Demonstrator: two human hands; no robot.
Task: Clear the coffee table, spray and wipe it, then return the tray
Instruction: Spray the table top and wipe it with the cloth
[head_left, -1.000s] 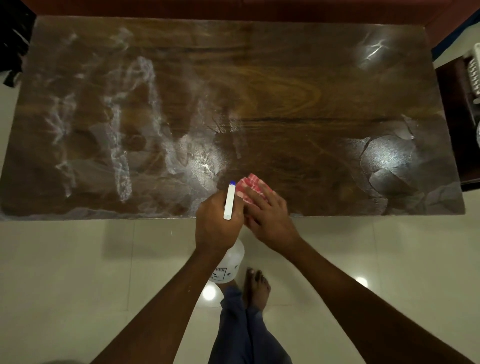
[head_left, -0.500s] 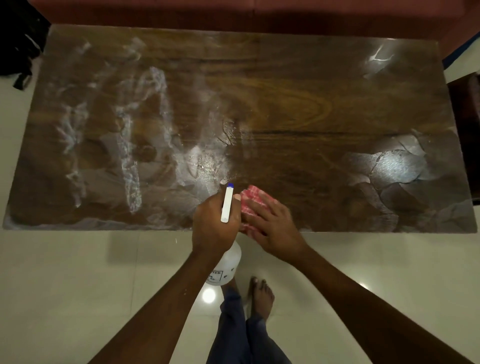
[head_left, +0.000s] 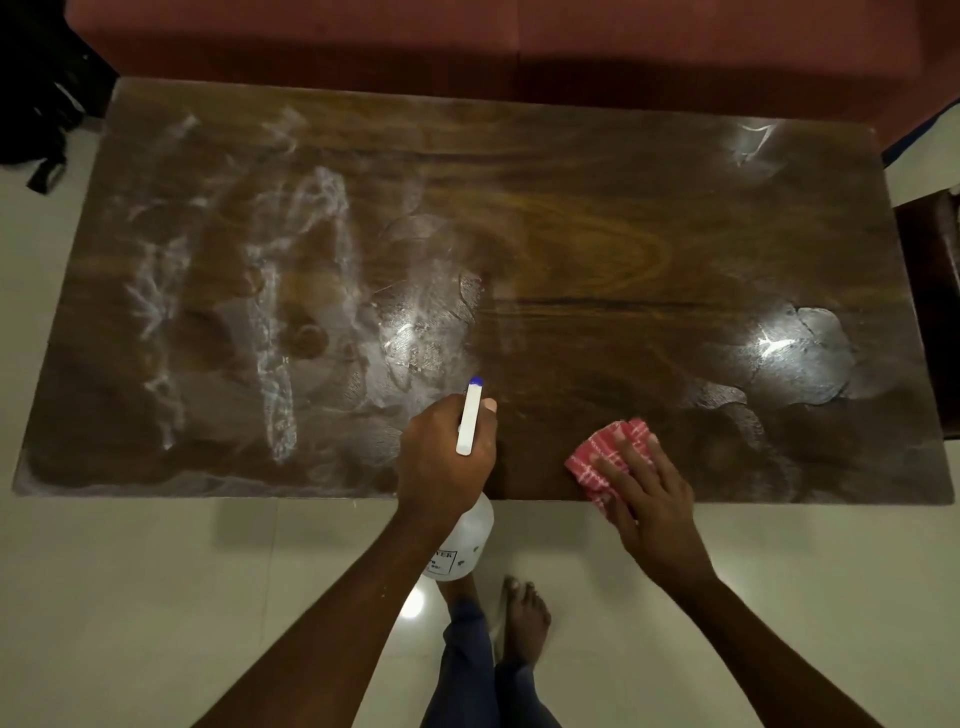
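Observation:
The dark wooden coffee table fills the view, with wet streaks and foam over its left half and wet patches at the right. My left hand grips a white spray bottle by its head at the table's near edge; the blue-tipped nozzle points toward the table's far side. My right hand presses flat on a folded red-and-white checked cloth lying on the near edge, to the right of the bottle. No tray is in view.
A red sofa runs along the table's far side. A dark bag lies on the floor at the far left. A dark side table stands at the right. My bare foot is on the pale tiled floor.
My right hand has slid the cloth to the right along the near edge, away from the spray bottle. My left hand still holds the bottle in about the same place.

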